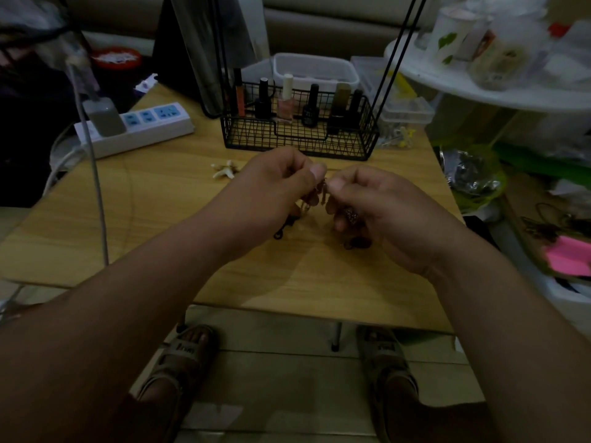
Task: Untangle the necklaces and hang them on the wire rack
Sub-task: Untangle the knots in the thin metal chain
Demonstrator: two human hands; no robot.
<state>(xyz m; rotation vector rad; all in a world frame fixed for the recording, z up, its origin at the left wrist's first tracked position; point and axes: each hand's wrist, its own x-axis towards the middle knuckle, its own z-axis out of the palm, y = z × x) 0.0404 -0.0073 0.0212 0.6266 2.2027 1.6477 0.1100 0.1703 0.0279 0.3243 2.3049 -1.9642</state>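
So your hands are close together over the middle of the table (153,206), almost touching at the thumbs. Your left hand (275,183) has its fingers curled and pinches the necklaces (322,190) between thumb and fingertips. Your right hand (380,203) does the same from the other side, and a dark beaded bit sits inside its curled fingers. The chains hang in a small clump between the two hands, with a dark end trailing down to the tabletop under your left hand. It's too dim to tell the strands apart. The rack (297,140) is just behind your hands, holding bottles (284,103), with none of the chains on it. A strip (140,129) lies off to the left, and a little pale starfish (225,169) sits near your left hand.
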